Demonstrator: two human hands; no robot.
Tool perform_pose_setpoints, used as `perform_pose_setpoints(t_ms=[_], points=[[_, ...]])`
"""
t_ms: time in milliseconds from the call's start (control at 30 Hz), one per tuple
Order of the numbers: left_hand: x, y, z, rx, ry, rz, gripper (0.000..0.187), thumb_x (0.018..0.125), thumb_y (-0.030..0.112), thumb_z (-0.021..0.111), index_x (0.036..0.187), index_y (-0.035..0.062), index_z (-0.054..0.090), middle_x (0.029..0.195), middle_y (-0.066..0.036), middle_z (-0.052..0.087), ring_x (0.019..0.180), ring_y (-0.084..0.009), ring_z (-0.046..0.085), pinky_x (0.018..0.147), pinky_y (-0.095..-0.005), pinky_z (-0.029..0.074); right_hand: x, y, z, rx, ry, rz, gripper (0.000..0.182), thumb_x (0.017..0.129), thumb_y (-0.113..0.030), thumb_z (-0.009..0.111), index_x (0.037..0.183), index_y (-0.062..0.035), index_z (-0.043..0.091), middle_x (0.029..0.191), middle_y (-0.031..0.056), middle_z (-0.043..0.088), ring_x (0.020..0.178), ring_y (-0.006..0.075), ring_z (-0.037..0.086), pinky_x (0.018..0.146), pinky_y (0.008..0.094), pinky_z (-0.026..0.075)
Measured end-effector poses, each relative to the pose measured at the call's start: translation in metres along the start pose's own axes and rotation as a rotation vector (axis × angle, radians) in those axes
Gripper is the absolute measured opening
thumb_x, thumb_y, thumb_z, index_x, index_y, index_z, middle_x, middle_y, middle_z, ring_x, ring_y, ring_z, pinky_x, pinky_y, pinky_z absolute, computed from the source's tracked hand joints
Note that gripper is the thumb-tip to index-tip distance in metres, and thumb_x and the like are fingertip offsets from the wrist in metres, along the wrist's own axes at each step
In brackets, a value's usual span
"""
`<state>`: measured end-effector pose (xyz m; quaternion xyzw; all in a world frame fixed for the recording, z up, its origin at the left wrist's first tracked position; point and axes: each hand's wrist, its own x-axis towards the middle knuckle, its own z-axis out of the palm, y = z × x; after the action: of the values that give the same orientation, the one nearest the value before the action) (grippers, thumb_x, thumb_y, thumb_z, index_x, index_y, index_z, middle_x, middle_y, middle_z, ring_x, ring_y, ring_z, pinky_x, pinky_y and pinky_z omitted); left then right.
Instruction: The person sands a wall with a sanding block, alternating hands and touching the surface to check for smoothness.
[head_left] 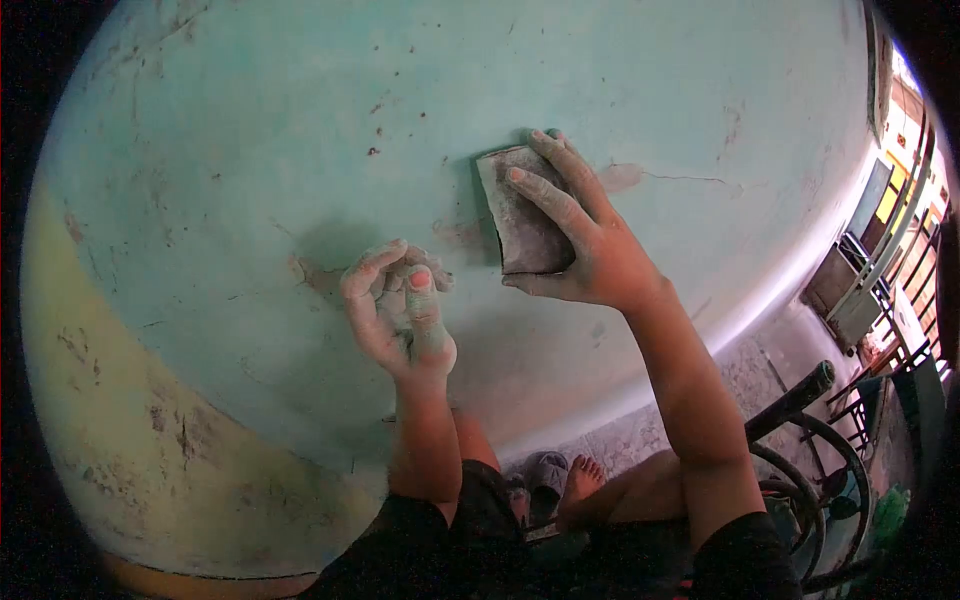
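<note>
A sheet of grey sandpaper, with a lighter folded edge on its left side, lies against the pale green wall. My right hand grips it, thumb at the lower edge and fingers over the top and face. Left of it, my left hand is raised in front of the wall, dusty white, its fingers curled and the thumb up, with nothing visible in it. Near the sandpaper, a crack runs to the right from a reddish patch.
Yellow paint covers the lower left of the wall. At the lower right stands a black metal chair frame. Bare feet and grey footwear show below. Railings and a box-like unit are at the far right.
</note>
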<state>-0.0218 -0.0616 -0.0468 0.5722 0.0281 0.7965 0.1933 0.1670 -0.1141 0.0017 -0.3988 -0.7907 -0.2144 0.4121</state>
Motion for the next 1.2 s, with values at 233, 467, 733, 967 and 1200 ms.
perform_pose_setpoints(t_ms=[233,467,733,967,1200], points=[[-0.004,-0.014,-0.005,0.174,0.011,0.096,0.027,0.095,0.017,0.058,0.114,-0.0011,0.052,0.096,-0.013,0.058,0.082,-0.0208,0.057,0.078,-0.0357,0.050,-0.002,0.002,0.006,-0.120,0.018,-0.028,0.094,0.055,-0.019,0.089,0.140,-0.0245,0.048,0.155,0.0170,0.027,0.140,0.0466,0.028,0.110,0.0529,0.037],[0.001,-0.025,-0.005,0.665,0.044,0.279,0.028,0.096,0.018,0.055,0.116,-0.0009,0.052,0.122,-0.019,0.054,0.117,-0.0330,0.049,0.100,-0.0466,0.038,0.017,0.021,0.016,-0.303,0.350,0.012,0.095,0.052,-0.037,0.090,0.137,-0.0239,0.050,0.152,0.0223,0.028,0.137,0.0523,0.027,0.108,0.0598,0.035],[0.005,-0.046,-0.020,0.696,0.195,0.363,0.035,0.097,0.027,0.048,0.118,-0.0004,0.051,0.135,-0.026,0.043,0.130,-0.0405,0.036,0.107,-0.0594,0.026,0.017,0.021,0.037,-0.458,0.233,-0.201,0.094,0.054,-0.048,0.087,0.138,-0.0212,0.051,0.150,0.0242,0.032,0.134,0.0517,0.032,0.110,0.0626,0.028],[0.004,-0.044,-0.021,0.694,0.193,0.345,0.032,0.095,0.023,0.046,0.118,-0.0002,0.051,0.134,-0.028,0.044,0.127,-0.0400,0.041,0.107,-0.0591,0.028,0.019,0.011,0.051,-0.422,0.303,-0.044,0.092,0.056,-0.059,0.083,0.136,-0.0254,0.055,0.151,0.0216,0.033,0.139,0.0479,0.028,0.112,0.0635,0.020],[0.002,-0.049,-0.019,0.589,0.241,0.321,0.033,0.097,0.024,0.048,0.117,-0.0031,0.049,0.128,-0.028,0.049,0.122,-0.0398,0.045,0.105,-0.0558,0.033,0.060,0.035,0.009,-0.343,0.571,0.015,0.097,0.055,-0.052,0.086,0.139,-0.0200,0.050,0.152,0.0236,0.030,0.138,0.0492,0.026,0.113,0.0619,0.020]])
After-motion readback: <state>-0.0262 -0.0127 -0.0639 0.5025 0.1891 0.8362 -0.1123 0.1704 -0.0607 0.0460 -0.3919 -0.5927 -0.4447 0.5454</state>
